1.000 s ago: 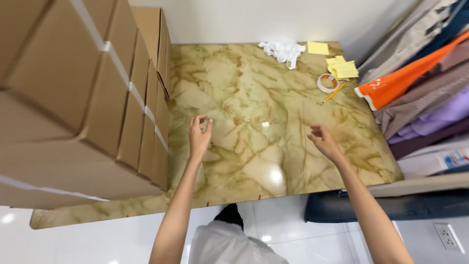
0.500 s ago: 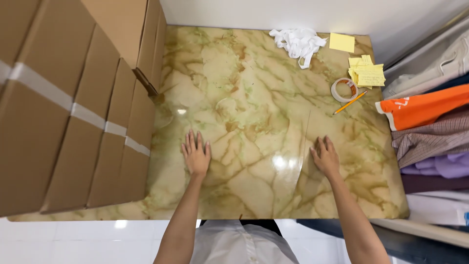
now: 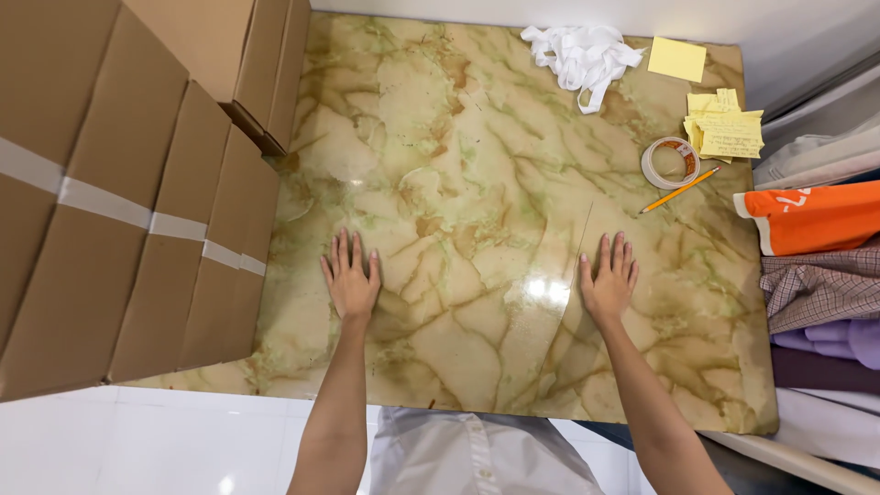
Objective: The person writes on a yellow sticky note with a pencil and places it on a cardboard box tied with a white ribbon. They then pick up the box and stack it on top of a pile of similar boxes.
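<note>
Both my hands lie flat, palms down, on a glossy green-and-tan marble-patterned tabletop (image 3: 477, 147). My left hand (image 3: 350, 279) rests near the table's front left, fingers spread, holding nothing. My right hand (image 3: 609, 279) rests at the front right, fingers apart, also holding nothing. A faint thin line on the surface runs just left of my right hand. Neither hand touches any object.
Taped cardboard boxes (image 3: 128, 202) stack along the left. At the back right lie a white cloth strip bundle (image 3: 581, 53), yellow sticky notes (image 3: 724, 128), a tape roll (image 3: 671, 161) and a pencil (image 3: 678, 191). Folded clothes (image 3: 816, 266), one orange, pile at the right edge.
Both hands have gone from raised fingertips to lying flat on the tabletop. The view has tilted down and closer over the table.
</note>
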